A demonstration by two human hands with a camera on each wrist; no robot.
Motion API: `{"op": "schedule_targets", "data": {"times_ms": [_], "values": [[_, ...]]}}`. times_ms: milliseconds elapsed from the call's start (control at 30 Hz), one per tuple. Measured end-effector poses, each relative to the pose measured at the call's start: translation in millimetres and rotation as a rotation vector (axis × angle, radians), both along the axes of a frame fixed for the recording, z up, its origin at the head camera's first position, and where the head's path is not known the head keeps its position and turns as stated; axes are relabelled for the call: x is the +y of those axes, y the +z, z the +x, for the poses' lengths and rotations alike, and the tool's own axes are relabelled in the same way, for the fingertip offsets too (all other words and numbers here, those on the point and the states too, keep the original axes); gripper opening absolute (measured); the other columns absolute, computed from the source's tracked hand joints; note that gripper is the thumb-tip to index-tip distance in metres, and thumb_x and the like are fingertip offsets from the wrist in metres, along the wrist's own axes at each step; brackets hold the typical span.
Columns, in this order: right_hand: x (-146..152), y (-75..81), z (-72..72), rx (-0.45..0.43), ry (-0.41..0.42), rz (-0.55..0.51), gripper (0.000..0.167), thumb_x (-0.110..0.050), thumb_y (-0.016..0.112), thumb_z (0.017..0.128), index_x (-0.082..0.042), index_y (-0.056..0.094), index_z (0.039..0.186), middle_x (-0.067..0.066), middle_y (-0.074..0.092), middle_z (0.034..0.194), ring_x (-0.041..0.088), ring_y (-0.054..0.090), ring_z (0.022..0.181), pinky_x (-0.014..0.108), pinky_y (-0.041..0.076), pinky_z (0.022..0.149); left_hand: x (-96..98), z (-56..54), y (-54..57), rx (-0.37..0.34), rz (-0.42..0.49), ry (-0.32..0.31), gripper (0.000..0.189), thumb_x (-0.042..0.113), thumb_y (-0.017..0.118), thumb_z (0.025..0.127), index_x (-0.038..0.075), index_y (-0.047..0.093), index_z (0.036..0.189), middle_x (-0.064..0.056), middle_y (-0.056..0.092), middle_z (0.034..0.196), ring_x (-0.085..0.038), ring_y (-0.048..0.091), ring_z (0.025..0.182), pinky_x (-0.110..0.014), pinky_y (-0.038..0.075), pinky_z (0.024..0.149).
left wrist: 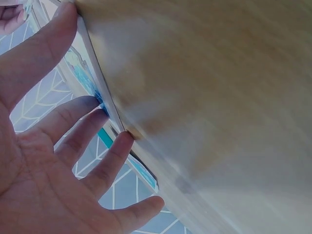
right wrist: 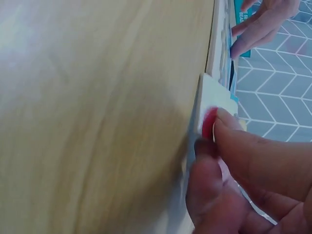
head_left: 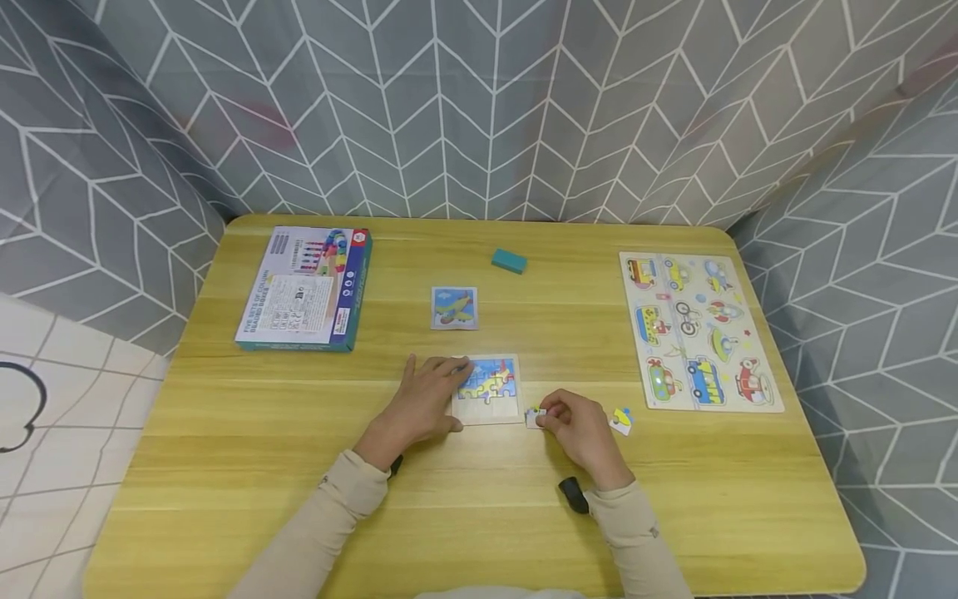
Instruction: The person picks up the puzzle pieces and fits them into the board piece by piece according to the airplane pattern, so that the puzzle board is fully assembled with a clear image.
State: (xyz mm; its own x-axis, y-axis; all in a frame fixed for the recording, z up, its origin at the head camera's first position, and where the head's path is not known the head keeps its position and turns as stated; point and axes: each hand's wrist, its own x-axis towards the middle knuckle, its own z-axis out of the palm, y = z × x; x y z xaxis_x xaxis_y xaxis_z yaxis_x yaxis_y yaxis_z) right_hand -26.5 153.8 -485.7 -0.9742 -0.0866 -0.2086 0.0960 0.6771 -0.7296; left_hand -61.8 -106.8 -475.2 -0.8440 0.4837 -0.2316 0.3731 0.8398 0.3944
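Observation:
A square wooden jigsaw tray (head_left: 486,413) lies near the table's middle, its upper part filled with joined pieces of a blue and yellow picture. My left hand (head_left: 428,398) rests at the tray's left side with fingers extended, fingertips on its edge and upper left corner. Just right of the tray, my right hand (head_left: 582,426) pinches a puzzle piece (right wrist: 214,100) between thumb and finger; it is white with a red patch in the right wrist view. Another loose puzzle piece (head_left: 621,420), yellow, blue and white, lies to the right of that hand.
Behind the tray lies a small airplane picture card (head_left: 454,309), with a teal block (head_left: 509,261) farther back. A boxed bead set (head_left: 305,289) sits at the left. On the right is a wooden vehicle puzzle board (head_left: 701,333). Patterned curtains (head_left: 479,108) border the table.

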Motion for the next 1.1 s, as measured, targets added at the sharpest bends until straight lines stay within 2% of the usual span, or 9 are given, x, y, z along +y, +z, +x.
{"op": "schedule_targets", "data": {"times_ms": [267,400,567,767,1100], "values": [[-7.9,3.7,-2.4,0.012,0.03,-0.065,0.006,-0.009,0.074,0.09,-0.009,0.07,0.087,-0.003,0.066,0.076,0.012,0.059,0.067,0.028,0.047,0.061,-0.1,-0.8,0.0,-0.004,0.006,0.007,0.092,0.031,0.091,0.074,0.01,0.045,0.151,-0.006,0.041,0.155,-0.031,0.034,0.142,-0.069,0.009,0.114],[-14.6,4.5,-5.3,0.013,0.043,-0.136,0.006,-0.01,0.073,0.092,-0.007,0.07,0.088,-0.001,0.067,0.075,0.015,0.06,0.065,0.027,0.047,0.059,0.2,-0.6,0.9,-0.006,0.006,0.011,0.092,0.031,0.09,0.074,0.01,0.045,0.151,-0.006,0.04,0.156,-0.032,0.034,0.142,-0.069,0.009,0.114],[-26.7,-0.8,-9.4,0.021,0.076,-0.171,0.009,-0.014,0.072,0.093,-0.006,0.072,0.091,-0.004,0.065,0.075,0.012,0.057,0.065,0.026,0.047,0.059,0.0,0.2,1.8,-0.005,0.0,0.013,0.091,0.032,0.09,0.074,0.011,0.045,0.151,-0.006,0.041,0.156,-0.032,0.035,0.142,-0.069,0.01,0.114],[-47.3,-7.5,-13.8,0.059,0.133,-0.22,0.009,-0.012,0.072,0.093,-0.004,0.072,0.092,-0.003,0.067,0.076,0.011,0.058,0.065,0.026,0.048,0.06,0.0,0.5,1.3,0.002,0.003,0.013,0.091,0.033,0.09,0.074,0.011,0.046,0.151,-0.005,0.041,0.155,-0.032,0.035,0.141,-0.07,0.011,0.113],[-72.7,-15.0,-18.0,0.13,0.172,-0.204,0.009,-0.01,0.073,0.092,-0.001,0.072,0.09,-0.003,0.068,0.075,0.007,0.061,0.064,0.025,0.049,0.062,0.4,0.3,-0.8,0.021,-0.015,0.004,0.092,0.034,0.09,0.074,0.011,0.046,0.151,-0.005,0.041,0.155,-0.031,0.035,0.141,-0.071,0.013,0.112]]}}
